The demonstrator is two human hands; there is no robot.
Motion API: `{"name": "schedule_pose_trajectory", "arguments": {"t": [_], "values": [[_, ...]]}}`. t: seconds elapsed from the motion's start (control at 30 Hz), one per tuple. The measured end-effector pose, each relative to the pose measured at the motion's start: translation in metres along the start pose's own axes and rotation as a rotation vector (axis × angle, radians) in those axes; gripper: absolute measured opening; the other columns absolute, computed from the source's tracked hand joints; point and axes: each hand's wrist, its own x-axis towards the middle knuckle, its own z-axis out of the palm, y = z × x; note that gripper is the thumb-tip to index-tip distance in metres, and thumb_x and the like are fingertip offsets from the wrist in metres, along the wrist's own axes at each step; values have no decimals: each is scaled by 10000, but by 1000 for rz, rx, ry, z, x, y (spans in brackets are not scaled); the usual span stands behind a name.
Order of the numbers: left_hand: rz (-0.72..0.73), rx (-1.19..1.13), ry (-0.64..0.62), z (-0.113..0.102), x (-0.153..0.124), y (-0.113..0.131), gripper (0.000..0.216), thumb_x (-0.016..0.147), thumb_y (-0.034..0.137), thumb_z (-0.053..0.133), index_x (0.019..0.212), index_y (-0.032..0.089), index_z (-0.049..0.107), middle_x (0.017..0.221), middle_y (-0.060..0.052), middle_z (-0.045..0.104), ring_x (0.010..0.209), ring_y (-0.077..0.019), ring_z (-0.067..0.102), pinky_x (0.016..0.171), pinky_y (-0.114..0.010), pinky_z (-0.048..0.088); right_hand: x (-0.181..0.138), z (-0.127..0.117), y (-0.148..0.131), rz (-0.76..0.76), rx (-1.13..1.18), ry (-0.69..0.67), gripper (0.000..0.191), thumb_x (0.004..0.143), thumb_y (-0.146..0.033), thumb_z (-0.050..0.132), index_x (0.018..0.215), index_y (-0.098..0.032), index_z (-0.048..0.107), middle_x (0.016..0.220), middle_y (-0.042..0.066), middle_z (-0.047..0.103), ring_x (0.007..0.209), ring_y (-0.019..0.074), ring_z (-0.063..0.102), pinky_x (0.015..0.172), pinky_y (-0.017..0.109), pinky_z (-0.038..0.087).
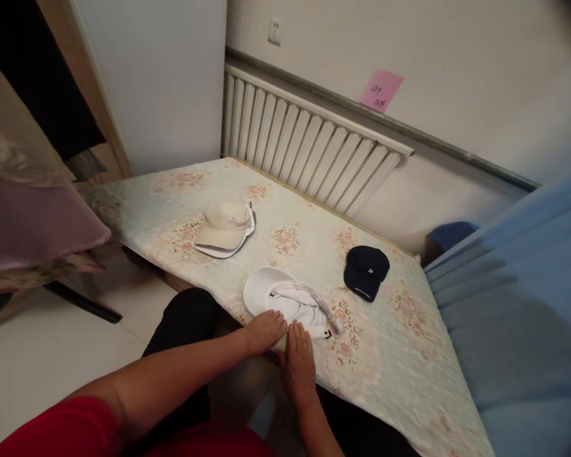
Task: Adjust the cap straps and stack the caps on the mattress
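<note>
A white baseball cap (285, 301) lies upside down near the bed's front edge, its brim to the left and its inside facing up. My left hand (265, 331) has its fingers curled over the near rim of this cap, close to the brim. Right beside it, my right hand (299, 358) grips the same rim, fingers on the inner side. Both thumbs are mostly hidden. Further back on the left, a beige cap (226, 222) rests on top of a white one, with dark fabric showing behind. A navy cap (366, 271) sits alone to the right.
Under the caps is a bed with a floral cover (285, 241). A white radiator (285, 127) runs along the wall behind it, with a pink note (382, 90) above. A blue curtain (495, 285) hangs at right; a draped chair (38, 216) stands at left.
</note>
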Motion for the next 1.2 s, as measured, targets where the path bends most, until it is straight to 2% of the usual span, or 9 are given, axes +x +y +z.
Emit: {"name": "schedule_pose_trajectory", "arguments": {"t": [0.13, 0.27, 0.43, 0.57, 0.8, 0.97, 1.07, 1.2], "values": [[-1, -6, -54, -13, 6, 4, 133, 851, 128, 516, 894, 76, 631, 812, -124, 655, 763, -236, 619, 656, -362, 479, -4, 1, 9, -17, -25, 5, 545, 875, -255, 489, 1381, -83, 386, 1430, 169, 441, 1381, 250, 303, 1134, 438, 243], [-10, -2, -72, -16, 8, 8, 145, 856, 139, 503, 848, 86, 637, 799, -129, 655, 696, -230, 611, 599, -346, 453, -7, 0, 22, -42, -70, -2, 548, 890, -321, 486, 1372, -75, 396, 1420, 183, 449, 1364, 273, 332, 1116, 457, 263], [-24, 18, -65, -11, 5, 8, 138, 849, 121, 505, 879, 80, 634, 837, -129, 646, 776, -246, 608, 659, -363, 456, -9, -2, 37, 0, -113, 10, 550, 912, -379, 449, 1357, -57, 415, 1410, 201, 454, 1358, 295, 336, 1097, 481, 272], [-43, 31, -52, -7, 3, 12, 156, 859, 118, 492, 919, 72, 629, 887, -138, 635, 829, -249, 591, 707, -375, 457, -9, 0, 38, 15, -125, 22, 561, 907, -386, 463, 1347, -39, 424, 1415, 216, 442, 1358, 309, 333, 1092, 488, 276], [-68, 44, 30, 7, 0, 16, 217, 884, 144, 463, 1012, 61, 618, 975, -154, 629, 969, -271, 575, 827, -404, 455, -7, -2, 11, 27, -48, -26, 536, 892, -330, 495, 1351, -61, 433, 1434, 182, 433, 1382, 293, 298, 1127, 478, 234], [-72, 21, 132, 25, -8, 15, 297, 896, 149, 459, 1153, 57, 575, 1156, -181, 605, 1119, -262, 543, 949, -416, 424, -7, -4, -6, 10, 17, -41, 576, 884, -333, 511, 1396, -103, 382, 1463, 158, 401, 1401, 264, 268, 1135, 475, 227], [-71, 25, 142, 30, -12, 14, 323, 902, 157, 458, 1189, 49, 560, 1196, -186, 595, 1156, -265, 532, 982, -422, 411, -7, -5, -1, 6, 2, -47, 542, 894, -321, 493, 1384, -107, 402, 1455, 149, 415, 1393, 254, 288, 1138, 458, 223], [-104, -8, 147, 30, -14, 15, 325, 917, 152, 421, 1203, 71, 553, 1230, -193, 579, 1179, -256, 523, 988, -431, 409, -7, -4, 15, 16, -67, -48, 534, 891, -311, 488, 1360, -65, 424, 1437, 191, 426, 1380, 280, 310, 1127, 469, 232]]}}
